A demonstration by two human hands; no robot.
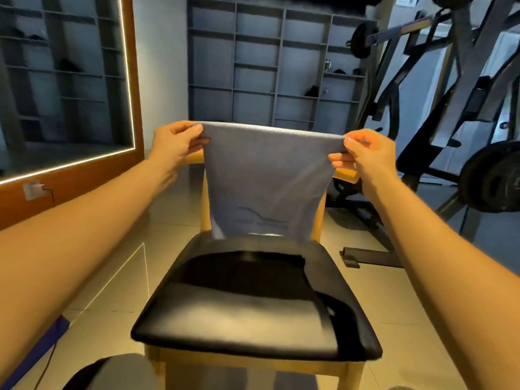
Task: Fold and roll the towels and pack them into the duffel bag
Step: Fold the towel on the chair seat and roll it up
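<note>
Blue-grey towel (267,178) is held up in the air over the back of the chair (347,174). Left hand (176,143) pinches the top left corner and right hand (365,153) pinches the top right, thumb against fingers on both.

The top edge is pulled taut and roughly level between the hands. The long axis hangs straight down, with faint print near the bottom. The lower end reaches the rear edge of the black seat (253,327); can't tell if it touches or drops behind.

Key relation: the seat lies below the towel and on the person's side of it. Both hands are equally placed, one per corner, so neither arm leads.

My guess for next: lower it flat onto the seat, or bring the two corners together for a lengthwise fold.

A dark cloth (247,274) already lies across the seat, so the towel would land on it. I can't make out a duffel bag; the dark shape at bottom left is unclear.
</note>
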